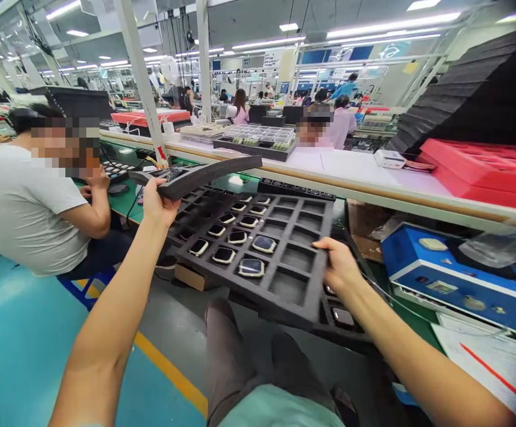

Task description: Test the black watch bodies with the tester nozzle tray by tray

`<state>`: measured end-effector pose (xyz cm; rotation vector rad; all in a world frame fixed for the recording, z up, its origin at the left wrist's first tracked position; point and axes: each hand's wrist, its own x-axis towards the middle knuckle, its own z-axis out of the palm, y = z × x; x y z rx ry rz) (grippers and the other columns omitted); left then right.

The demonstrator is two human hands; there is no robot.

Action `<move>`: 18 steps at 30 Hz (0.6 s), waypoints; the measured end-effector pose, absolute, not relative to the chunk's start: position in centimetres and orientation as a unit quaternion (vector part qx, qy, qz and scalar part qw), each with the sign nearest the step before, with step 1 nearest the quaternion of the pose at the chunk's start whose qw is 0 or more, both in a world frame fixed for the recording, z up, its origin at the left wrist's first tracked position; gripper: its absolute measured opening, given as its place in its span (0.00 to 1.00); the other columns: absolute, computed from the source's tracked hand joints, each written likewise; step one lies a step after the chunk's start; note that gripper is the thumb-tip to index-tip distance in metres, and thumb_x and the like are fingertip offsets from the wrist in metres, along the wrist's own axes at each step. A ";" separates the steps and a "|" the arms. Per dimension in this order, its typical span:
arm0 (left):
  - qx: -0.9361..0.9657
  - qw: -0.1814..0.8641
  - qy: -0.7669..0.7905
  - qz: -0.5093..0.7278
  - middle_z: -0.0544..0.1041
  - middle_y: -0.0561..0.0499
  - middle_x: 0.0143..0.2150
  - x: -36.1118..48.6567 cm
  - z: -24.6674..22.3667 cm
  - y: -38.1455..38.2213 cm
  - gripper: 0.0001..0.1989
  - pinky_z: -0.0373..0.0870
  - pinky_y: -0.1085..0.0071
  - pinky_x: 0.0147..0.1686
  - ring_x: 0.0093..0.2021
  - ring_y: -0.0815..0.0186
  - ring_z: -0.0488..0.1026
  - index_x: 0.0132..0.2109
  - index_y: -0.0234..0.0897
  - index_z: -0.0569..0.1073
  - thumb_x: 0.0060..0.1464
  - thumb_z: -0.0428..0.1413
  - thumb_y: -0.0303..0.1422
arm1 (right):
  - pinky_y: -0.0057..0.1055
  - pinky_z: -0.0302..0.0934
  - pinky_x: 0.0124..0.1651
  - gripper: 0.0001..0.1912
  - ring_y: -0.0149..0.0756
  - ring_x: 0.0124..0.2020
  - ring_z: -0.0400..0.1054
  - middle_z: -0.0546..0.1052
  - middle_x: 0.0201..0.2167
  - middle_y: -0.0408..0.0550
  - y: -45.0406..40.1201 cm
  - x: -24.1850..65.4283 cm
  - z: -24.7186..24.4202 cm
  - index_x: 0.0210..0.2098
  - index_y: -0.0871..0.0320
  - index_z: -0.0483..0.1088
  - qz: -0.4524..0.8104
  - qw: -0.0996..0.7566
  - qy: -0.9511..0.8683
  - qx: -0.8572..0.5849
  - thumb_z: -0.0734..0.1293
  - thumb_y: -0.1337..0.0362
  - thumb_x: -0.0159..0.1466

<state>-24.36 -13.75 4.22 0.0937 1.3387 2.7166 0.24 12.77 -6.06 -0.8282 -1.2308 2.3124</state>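
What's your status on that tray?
Left hand and right hand gripping black foam tray by its edges. Dark-faced devices in left-side pockets. Second foam tray underneath.

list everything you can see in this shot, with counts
black foam tray: 1, black, held over the person's lap
square devices: about twelve, dark faces with pale rims, in the tray's compartments
foam strip: 1, black, at the tray's far end
blue equipment box: 1, blue and white, lower right
red trays: several, red, stacked on the bench at right
parts tray: 1, black, on the bench
seated co-worker: 1, grey T-shirt, at left
legs: 2, grey trousers, below the tray
left hand: 1, gripping the foam strip
right hand: 1, gripping the tray's edge
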 end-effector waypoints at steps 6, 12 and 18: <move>0.038 0.041 0.429 0.901 0.78 0.56 0.26 -21.7 3.2 -14.3 0.03 0.70 0.78 0.21 0.24 0.70 0.74 0.31 0.39 0.71 0.47 0.54 0.28 | 0.36 0.73 0.39 0.10 0.36 0.36 0.75 0.78 0.39 0.48 8.2 -12.4 -6.9 0.44 0.61 0.72 0.868 0.146 -0.396 -0.262 0.66 0.61 0.69; 0.017 0.021 0.462 0.887 0.79 0.53 0.31 -18.9 -2.2 -12.8 0.07 0.68 0.77 0.22 0.29 0.68 0.76 0.33 0.39 0.70 0.43 0.57 0.31 | 0.41 0.73 0.47 0.16 0.40 0.46 0.74 0.76 0.50 0.50 4.9 -18.8 -7.0 0.52 0.61 0.71 0.887 0.074 -0.396 -0.228 0.68 0.57 0.70; -0.013 0.002 0.512 0.859 0.78 0.55 0.37 -16.0 -7.1 -9.9 0.12 0.71 0.75 0.28 0.35 0.68 0.77 0.39 0.43 0.67 0.45 0.59 0.36 | 0.36 0.75 0.39 0.11 0.35 0.34 0.76 0.76 0.30 0.45 6.5 -17.4 -6.9 0.33 0.58 0.71 0.868 0.064 -0.432 -0.235 0.59 0.72 0.69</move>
